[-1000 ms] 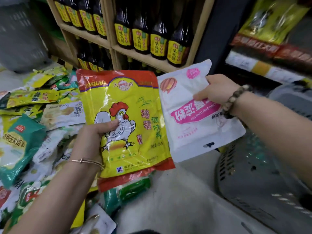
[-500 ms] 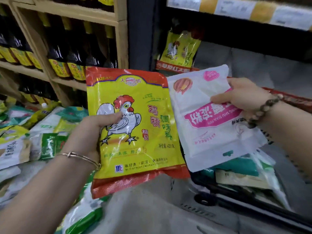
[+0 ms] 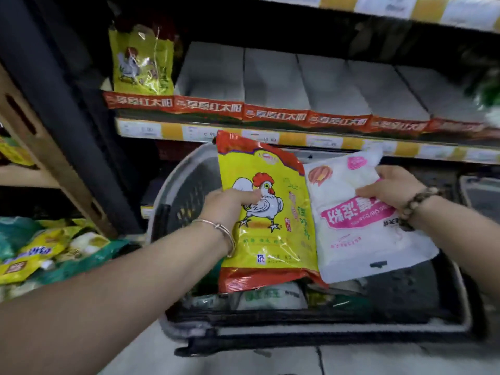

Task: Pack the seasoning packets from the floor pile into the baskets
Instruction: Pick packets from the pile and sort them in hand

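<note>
A person's 2 bare hands hold 2 seasoning packets side by side above a grey basket (image 3: 173, 190). The left hand (image 3: 230, 204) grips the left edge of a yellow packet (image 3: 273, 228) with red ends and a rooster picture. The packet stands upright, stretching to the right of that hand. The right hand (image 3: 389, 188) pinches the upper right part of a white packet (image 3: 359, 239) (its pink label reads upside down), which hangs to the left of and below that hand. The packets' inner edges seem to overlap slightly, though blur makes this uncertain. Other packets (image 3: 270, 296) lie in the basket beneath. The floor pile (image 3: 48, 250) sits at lower left, beside the basket. A shelf (image 3: 351, 143) with price strips runs behind.
</note>
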A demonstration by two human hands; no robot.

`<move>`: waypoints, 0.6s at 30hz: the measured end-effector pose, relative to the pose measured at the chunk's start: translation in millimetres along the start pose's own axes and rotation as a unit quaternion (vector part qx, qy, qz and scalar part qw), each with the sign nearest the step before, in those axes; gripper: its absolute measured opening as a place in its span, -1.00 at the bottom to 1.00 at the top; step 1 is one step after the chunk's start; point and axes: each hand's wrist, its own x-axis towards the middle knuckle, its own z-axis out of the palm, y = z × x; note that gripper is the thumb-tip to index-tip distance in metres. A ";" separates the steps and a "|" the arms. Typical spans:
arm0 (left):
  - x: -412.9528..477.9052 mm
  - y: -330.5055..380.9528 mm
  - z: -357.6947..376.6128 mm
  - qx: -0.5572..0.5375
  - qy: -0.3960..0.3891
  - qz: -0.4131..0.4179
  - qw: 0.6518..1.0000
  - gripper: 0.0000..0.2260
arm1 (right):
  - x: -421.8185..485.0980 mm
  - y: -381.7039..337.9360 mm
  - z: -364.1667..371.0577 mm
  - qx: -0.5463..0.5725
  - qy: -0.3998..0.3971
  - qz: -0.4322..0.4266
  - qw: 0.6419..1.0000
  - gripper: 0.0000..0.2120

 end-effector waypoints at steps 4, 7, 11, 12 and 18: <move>3.0 -19.1 31.6 -0.106 -0.007 0.007 0.994 -0.87 | 19.6 32.3 8.4 0.015 0.016 0.035 0.999 -0.80; 14.1 -21.6 46.2 -0.125 -0.002 0.018 0.992 -0.82 | 38.6 44.1 19.3 0.012 0.022 0.052 0.998 -0.71; 29.6 -33.4 50.3 -0.088 0.003 0.010 0.996 -0.86 | 61.1 58.3 33.6 -0.014 -0.010 0.091 0.996 -0.70; 32.7 -38.7 49.6 -0.066 0.005 0.001 0.998 -0.73 | 64.8 65.0 39.4 -0.021 -0.014 0.098 0.995 -0.65; 42.9 -62.1 48.5 0.041 -0.022 -0.006 0.999 -0.54 | 68.3 92.1 67.3 -0.119 -0.033 0.104 0.987 -0.55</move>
